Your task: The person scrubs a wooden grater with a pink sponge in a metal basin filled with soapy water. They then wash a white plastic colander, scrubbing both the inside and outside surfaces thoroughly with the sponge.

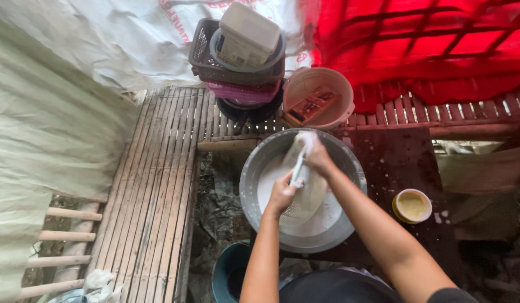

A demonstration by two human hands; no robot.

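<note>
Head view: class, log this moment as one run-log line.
left hand: shut on white cloth bag | right hand: shut on its top | under: metal basin of white liquid | nearby: small yellow bowl

This looks like a rough outdoor washing spot beside a simple rural home. The floor is a slatted bamboo platform point(159, 185) with bare wooden rungs point(63, 235) at its edge and muddy ground under the gaps. White tarpaulin point(103, 39) and red sheeting point(428, 45) hang as makeshift walls. A wide metal basin point(260, 174) of milky water sits low, with stacked plastic baskets point(206, 56), a pink bucket point(344, 92) and a small yellow bowl point(412, 206) around it.
</note>
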